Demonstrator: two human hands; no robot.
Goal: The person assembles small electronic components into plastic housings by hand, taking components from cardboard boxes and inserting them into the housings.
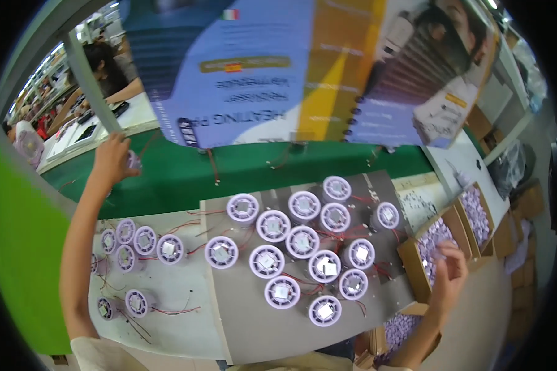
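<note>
My left hand (pixel 111 161) reaches out over the green conveyor belt (pixel 241 170), its fingers closed around a lilac round part (pixel 133 161) that shows only partly. On the right, my right hand (pixel 450 272) is at a cardboard box (pixel 414 260) full of small lilac plastic pieces (pixel 436 238). Its fingers are pinched together; a small pale lilac piece seems to be at the fingertips, partly hidden. Between my arms, several lilac round fan motor units (pixel 266 261) with thin red wires and silvery square centres stand on a grey board (pixel 241 321).
More lilac units (pixel 169 248) stand on the pale worktop (pixel 173 321) at left. A large printed blue and yellow sheet (pixel 260 74) hangs across the far side. A second box (pixel 476 216) of lilac pieces sits at right. A person (pixel 108 68) works beyond the belt.
</note>
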